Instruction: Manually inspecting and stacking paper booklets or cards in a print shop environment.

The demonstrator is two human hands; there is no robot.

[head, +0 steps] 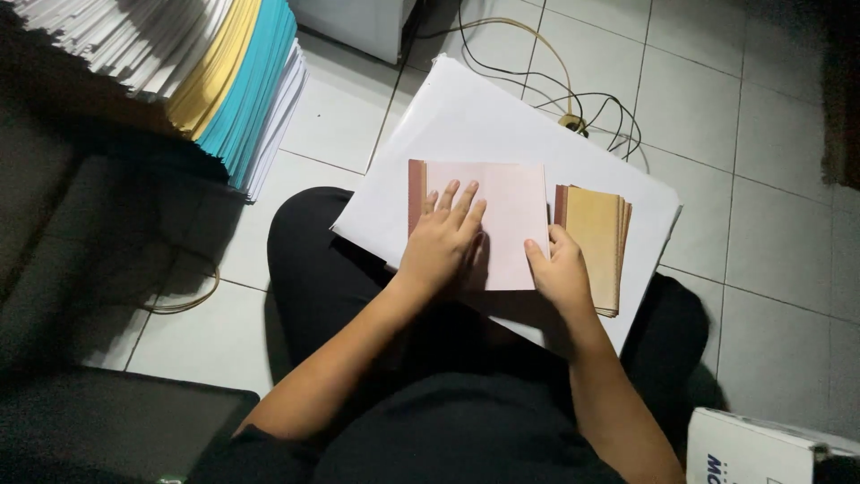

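In the middle of the frame, our left hand (445, 237) presses flat, fingers spread, on the pink paper (502, 224) so it stays put. Our right hand (560, 273) pinches its right edge. It lies on a big white sheet (466, 116). Yellow papers (593, 242) sit just right, and a tall paper stack (224, 81) stands upper left.

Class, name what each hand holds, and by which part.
Left hand presses flat on the pink sheet; right hand grips its right edge.
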